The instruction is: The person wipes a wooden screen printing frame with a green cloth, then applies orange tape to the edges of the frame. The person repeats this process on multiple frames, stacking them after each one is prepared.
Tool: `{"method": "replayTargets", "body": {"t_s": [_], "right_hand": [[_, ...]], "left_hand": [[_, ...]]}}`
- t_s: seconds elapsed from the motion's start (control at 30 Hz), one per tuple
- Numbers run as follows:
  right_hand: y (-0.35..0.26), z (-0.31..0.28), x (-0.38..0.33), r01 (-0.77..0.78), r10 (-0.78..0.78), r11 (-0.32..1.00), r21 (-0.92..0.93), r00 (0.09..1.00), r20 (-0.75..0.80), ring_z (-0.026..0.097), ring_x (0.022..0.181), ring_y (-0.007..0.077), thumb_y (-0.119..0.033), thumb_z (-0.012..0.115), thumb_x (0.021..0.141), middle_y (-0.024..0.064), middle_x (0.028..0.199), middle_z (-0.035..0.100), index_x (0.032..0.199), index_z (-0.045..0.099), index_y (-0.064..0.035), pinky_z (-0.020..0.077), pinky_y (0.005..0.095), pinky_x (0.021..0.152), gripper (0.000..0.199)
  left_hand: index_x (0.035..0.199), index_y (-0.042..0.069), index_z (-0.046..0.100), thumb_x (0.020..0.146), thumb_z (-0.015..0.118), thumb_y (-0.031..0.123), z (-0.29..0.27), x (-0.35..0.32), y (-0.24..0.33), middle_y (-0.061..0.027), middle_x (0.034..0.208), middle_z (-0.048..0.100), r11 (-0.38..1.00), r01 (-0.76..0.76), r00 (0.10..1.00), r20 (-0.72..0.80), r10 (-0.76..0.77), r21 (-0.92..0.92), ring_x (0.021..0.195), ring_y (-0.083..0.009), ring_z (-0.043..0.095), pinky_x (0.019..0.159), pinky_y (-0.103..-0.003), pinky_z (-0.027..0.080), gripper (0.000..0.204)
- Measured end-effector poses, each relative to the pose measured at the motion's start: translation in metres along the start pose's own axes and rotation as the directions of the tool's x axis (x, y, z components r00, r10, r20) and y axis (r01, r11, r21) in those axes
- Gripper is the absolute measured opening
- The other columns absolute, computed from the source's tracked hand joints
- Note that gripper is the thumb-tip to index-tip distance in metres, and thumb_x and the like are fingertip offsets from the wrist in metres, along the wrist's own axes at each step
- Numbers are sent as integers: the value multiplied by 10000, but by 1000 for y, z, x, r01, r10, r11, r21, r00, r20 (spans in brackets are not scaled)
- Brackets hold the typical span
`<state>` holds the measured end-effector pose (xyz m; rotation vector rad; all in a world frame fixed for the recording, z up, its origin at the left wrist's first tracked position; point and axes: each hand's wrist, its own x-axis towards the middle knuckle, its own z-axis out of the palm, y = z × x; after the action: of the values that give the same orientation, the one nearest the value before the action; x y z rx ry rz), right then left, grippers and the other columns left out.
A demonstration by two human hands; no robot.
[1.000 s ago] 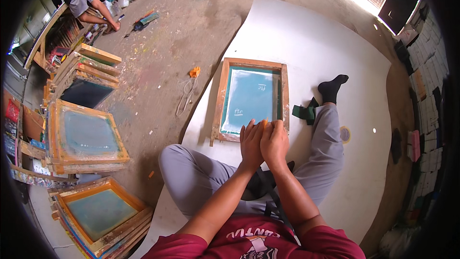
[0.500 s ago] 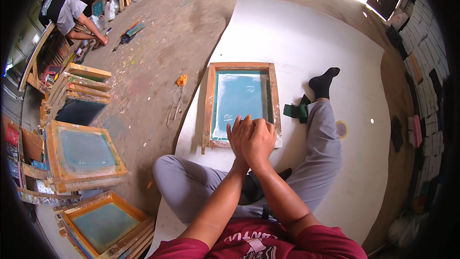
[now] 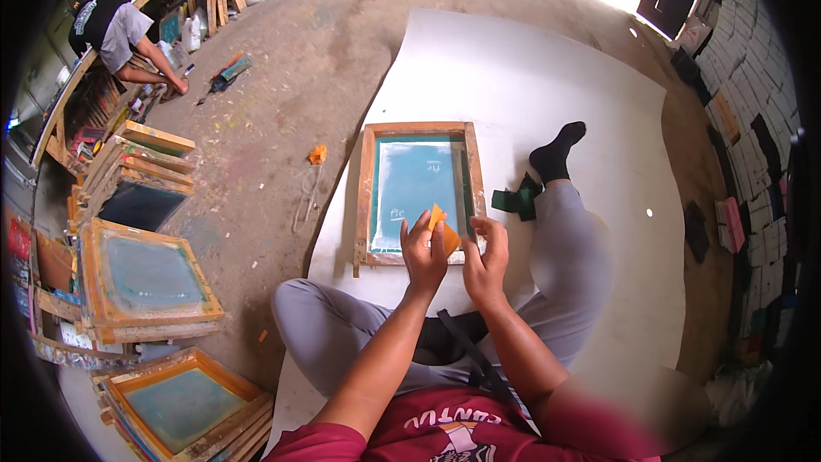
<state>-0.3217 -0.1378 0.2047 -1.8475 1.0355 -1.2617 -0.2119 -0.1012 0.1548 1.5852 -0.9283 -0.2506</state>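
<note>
In my left hand (image 3: 422, 255) is a folded orange piece (image 3: 450, 240), thin like paper or tape, pinched between thumb and fingers. My right hand (image 3: 487, 263) hovers close beside its right edge, fingers bent and apart, with nothing seen in them. Both hands are above the near edge of a wooden-framed printing screen (image 3: 410, 192). The screen lies flat, with a blue-green mesh and small white marks. Its near right corner is partly hidden by my hands.
A large white sheet (image 3: 513, 60) lies under me and the screen. Dark green strips (image 3: 516, 199) lie by my outstretched leg. Left, framed screens (image 3: 154, 269) are stacked; an orange scrap (image 3: 318, 154) lies near a thin cord. Another person (image 3: 120, 30) bends at the far-left shelves.
My hands, pressed together half a second ago, have come apart. The orange piece now shows clearly in my left hand. The view has shifted slightly.
</note>
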Motion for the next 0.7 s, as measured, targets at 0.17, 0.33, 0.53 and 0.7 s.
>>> {"method": "replayTargets", "body": {"t_s": [0.17,0.33,0.53,0.7], "right_hand": [[41,-1,-30,76,-68,996,-54,988,139,609,1240,386,-71,803,816,206,1292,632,1313,566,23,483,442,1057,559],[68,5,-22,-13,9,1000,25,986,164,687,1125,355,-17,850,771,194,1216,683,1190,612,-8,547,423,956,483],[59,0,18,348,-325,937,-43,908,266,676,1082,409,32,853,700,192,1158,679,1138,623,-21,557,439,895,497],[58,-1,40,390,-348,920,-34,855,384,660,1000,377,35,850,675,146,1057,679,1108,628,-38,549,428,846,492]], "left_hand": [[1190,-5,762,1120,574,247,1,1,15,-150,1158,793,888,240,968,23,-252,-392,1107,-200,730,1056,-363,499,322],[1231,-72,724,1108,613,265,-10,11,26,-148,1201,771,700,395,898,90,-430,-595,1103,-155,696,1027,-312,513,375],[1228,-62,717,1038,704,260,-32,14,-13,-105,1133,747,583,476,823,100,-559,-658,1074,-183,691,974,-347,548,374],[1157,-41,745,975,769,204,-57,21,-42,-77,1071,755,574,574,778,169,-605,-584,959,-160,698,889,-327,564,306]]}}
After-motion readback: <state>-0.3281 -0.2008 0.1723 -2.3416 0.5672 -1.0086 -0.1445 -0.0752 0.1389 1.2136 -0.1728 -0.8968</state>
